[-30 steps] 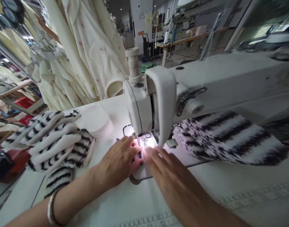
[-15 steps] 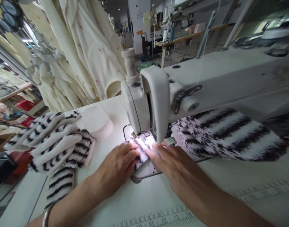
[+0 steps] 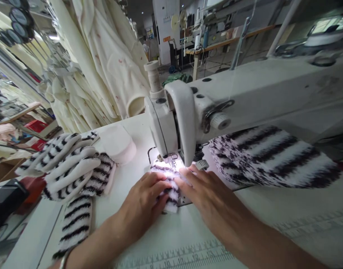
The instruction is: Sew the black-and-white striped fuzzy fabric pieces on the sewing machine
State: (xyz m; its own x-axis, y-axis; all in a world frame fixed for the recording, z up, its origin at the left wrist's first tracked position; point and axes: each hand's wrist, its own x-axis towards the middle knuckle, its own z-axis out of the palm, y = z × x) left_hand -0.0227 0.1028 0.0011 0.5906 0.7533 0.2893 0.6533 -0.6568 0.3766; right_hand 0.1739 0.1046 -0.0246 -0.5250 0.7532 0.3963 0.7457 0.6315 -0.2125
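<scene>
A small striped fleece piece (image 3: 169, 184) is pressed flat under the presser foot (image 3: 171, 158) of the sewing machine (image 3: 244, 101), near the middle of the bench (image 3: 166, 243); it is held down by the spread fingers of the left hand (image 3: 140, 207) and the right hand (image 3: 209, 198), neither clenched. Fingertips lie just beside the needle, so a slip could bring a prick or a skewed seam. A stack of striped pieces (image 3: 70, 168) lies toward the left edge, a larger striped bundle (image 3: 272, 157) behind the right hand under the machine arm.

Fabric strip (image 3: 168, 186) under machine head (image 3: 171, 123) (between hands).
</scene>
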